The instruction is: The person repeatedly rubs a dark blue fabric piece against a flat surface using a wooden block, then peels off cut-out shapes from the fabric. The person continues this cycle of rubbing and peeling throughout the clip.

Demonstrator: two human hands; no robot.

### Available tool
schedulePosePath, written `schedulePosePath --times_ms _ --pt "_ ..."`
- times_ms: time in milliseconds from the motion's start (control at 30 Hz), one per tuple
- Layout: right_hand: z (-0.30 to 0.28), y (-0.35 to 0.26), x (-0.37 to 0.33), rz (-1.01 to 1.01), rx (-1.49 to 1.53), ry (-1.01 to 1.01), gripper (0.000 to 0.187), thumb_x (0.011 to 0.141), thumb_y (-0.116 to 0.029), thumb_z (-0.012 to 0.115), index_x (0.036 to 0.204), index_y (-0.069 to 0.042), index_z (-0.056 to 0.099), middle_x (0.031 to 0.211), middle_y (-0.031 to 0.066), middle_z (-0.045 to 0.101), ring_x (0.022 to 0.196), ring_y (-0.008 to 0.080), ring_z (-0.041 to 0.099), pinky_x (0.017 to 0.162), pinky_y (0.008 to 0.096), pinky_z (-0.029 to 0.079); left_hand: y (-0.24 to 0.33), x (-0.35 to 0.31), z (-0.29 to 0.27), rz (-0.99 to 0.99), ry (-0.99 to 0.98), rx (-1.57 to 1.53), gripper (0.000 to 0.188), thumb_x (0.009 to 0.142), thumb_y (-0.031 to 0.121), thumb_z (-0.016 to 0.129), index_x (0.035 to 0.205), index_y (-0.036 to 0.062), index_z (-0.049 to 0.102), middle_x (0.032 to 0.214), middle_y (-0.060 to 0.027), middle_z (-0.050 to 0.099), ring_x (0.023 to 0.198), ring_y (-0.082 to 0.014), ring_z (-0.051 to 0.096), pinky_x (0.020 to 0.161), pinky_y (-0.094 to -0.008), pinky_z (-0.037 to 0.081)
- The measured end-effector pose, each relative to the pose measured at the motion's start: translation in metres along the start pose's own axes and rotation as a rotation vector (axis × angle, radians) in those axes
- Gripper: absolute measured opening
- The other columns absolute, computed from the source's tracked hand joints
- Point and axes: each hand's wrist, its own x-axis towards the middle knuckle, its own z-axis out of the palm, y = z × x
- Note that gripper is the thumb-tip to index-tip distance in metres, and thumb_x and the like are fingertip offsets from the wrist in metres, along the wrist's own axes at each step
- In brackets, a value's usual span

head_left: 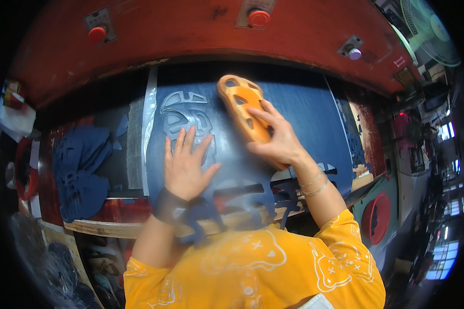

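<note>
Here, our right hand (282, 138) grips an orange, sole-shaped, perforated block (259, 135), upper centre; our left hand (185, 171), fingers spread, rests on a smooth blue sheet (299, 113). Seemingly we're positioning; next calls for careful alignment.

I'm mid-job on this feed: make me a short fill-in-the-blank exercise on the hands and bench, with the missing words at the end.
1. The right hand grips a sole-shaped form coloured ____.
2. The left hand rests on a sheet coloured ____.
3. The red panel carries ____ red buttons.
4. Crumpled blue scraps lie to the ____ of the left hand.

Missing words: orange; blue; two; left.
</note>
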Motion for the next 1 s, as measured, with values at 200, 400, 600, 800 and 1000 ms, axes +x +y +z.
schedulePosePath --times_ms 200,400,600,800,1000 --pt "0.008 -0.003 -0.008 -0.1 -0.308 0.021 0.072 0.061 -0.03 0.073 0.129 -0.014 0.058 0.147 0.0271 0.032 0.128 0.0525 0.034 0.107 0.053 0.031 -0.003 -0.008 -0.001 -0.03 0.01 -0.004 0.063 0.079 0.043 0.068 0.135 0.0197 0.052 0.146 -0.0185 0.039 0.138 -0.0352 0.031 0.114 -0.0554 0.016" --pt "0.033 -0.013 -0.007 -0.156 -0.43 0.059 0.067 0.061 -0.028 0.072 0.125 -0.013 0.06 0.139 0.0254 0.038 0.121 0.0469 0.037 0.101 0.0518 0.035 -0.003 -0.007 -0.001 -0.032 0.014 -0.023 0.063 0.079 0.042 0.069 0.135 0.0189 0.052 0.145 -0.0184 0.039 0.138 -0.0355 0.031 0.114 -0.0565 0.015" --pt "0.029 -0.007 -0.006 -0.094 -0.463 -0.076 0.07 0.065 -0.032 0.075 0.13 -0.015 0.056 0.145 0.0251 0.034 0.128 0.0468 0.033 0.106 0.0503 0.031 -0.003 -0.003 -0.003 -0.021 -0.01 -0.035 0.064 0.079 0.039 0.069 0.135 0.0152 0.051 0.147 -0.0176 0.037 0.139 -0.0362 0.028 0.114 -0.0562 0.015" --pt "-0.029 0.039 -0.041 -0.086 -0.214 0.098 0.065 0.079 -0.031 0.069 0.137 -0.011 0.048 0.145 0.0265 0.035 0.136 0.0431 0.031 0.11 0.0498 0.026 -0.012 -0.008 -0.026 0.009 0.077 -0.401 0.047 0.078 0.017 0.07 0.123 0.0063 0.059 0.132 -0.0202 0.051 0.13 -0.0369 0.042 0.108 -0.0463 0.03" --pt "-0.011 0.089 -0.093 0.018 -0.659 0.241 0.058 0.084 -0.039 0.061 0.135 -0.014 0.05 0.142 0.0218 0.039 0.134 0.0405 0.029 0.111 0.0508 0.018 0.016 -0.075 -0.049 -0.246 -0.101 -1.045 0.006 0.083 0.004 0.062 0.083 -0.0022 0.062 0.081 -0.0124 0.063 0.073 -0.0215 0.062 0.068 -0.0305 0.049"
